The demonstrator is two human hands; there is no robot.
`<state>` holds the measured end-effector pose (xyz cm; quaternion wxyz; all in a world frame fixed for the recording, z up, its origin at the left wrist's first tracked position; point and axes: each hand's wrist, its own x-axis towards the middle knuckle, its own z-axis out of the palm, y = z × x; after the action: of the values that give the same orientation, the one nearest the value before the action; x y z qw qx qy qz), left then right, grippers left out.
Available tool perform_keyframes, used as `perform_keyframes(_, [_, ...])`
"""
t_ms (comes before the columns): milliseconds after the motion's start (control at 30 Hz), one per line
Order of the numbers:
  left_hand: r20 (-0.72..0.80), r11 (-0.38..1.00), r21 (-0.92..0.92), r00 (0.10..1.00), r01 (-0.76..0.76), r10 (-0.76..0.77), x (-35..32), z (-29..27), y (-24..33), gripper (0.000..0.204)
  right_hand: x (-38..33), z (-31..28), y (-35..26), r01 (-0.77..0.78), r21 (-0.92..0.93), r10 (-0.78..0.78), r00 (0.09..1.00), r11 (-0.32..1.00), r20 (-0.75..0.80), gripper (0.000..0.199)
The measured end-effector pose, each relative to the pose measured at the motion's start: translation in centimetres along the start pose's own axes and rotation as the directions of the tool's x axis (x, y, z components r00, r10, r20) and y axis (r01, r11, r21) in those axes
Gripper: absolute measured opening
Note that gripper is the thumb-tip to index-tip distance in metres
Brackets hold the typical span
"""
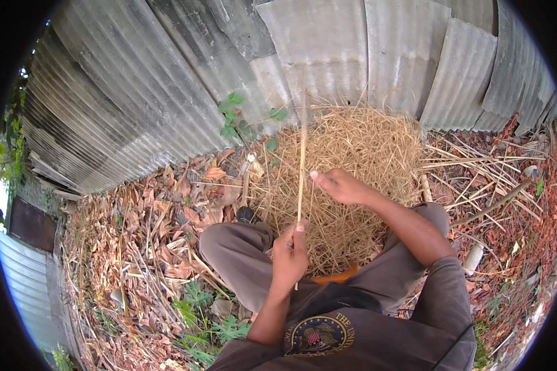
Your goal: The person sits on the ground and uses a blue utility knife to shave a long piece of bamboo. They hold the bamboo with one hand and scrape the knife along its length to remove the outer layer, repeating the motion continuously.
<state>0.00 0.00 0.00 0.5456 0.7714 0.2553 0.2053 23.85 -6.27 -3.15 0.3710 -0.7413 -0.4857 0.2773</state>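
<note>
My left hand (pixel 290 253) is closed around the lower part of a long, thin, pale stick (pixel 302 151). The stick rises almost straight up in front of me, its far tip blurring against the metal sheets. To the right of the stick, my right hand (pixel 341 187) has its fingers curled and its thumb pointing at the shaft. Something small and dark shows between that thumb and the stick, too little of it visible to name. A heap of dry straw-like shavings (pixel 371 154) lies beneath both hands and between my bent legs.
Weathered corrugated metal sheets (pixel 322 55) form a wall just beyond the heap. Dry leaves (pixel 167 216) cover the ground at left, with green plants (pixel 229 331) near my left side. Loose thin sticks (pixel 476 164) and a pale cylindrical object (pixel 473 258) lie at right.
</note>
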Motion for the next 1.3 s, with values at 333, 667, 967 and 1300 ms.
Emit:
perform_keyframes(333, [0.004, 0.982, 0.183, 0.999, -0.053, 0.053, -0.6, 0.1, 0.7, 0.029, 0.5, -0.3, -0.2, 0.009, -0.675, -0.328, 0.879, 0.738, -0.347, 0.07])
perform_keyframes(667, [0.014, 1.0, -0.023, 1.0, -0.021, 0.021, -0.9, -0.1, -0.8, 0.032, -0.2, -0.2, 0.1, 0.061, -0.297, -0.117, 0.978, 0.953, -0.175, 0.072])
perform_keyframes(967, [0.032, 0.999, 0.034, 0.999, 0.037, -0.038, -1.6, 0.3, -0.8, 0.027, 0.8, 0.4, 0.5, 0.026, -0.531, -0.187, 0.95, 0.847, -0.25, 0.073])
perform_keyframes(1300, [0.033, 0.999, -0.011, 0.999, 0.035, -0.034, -1.2, -0.4, -1.0, 0.031, 0.6, 0.0, 0.8, 0.063, -0.38, -0.14, 0.974, 0.923, -0.179, 0.067])
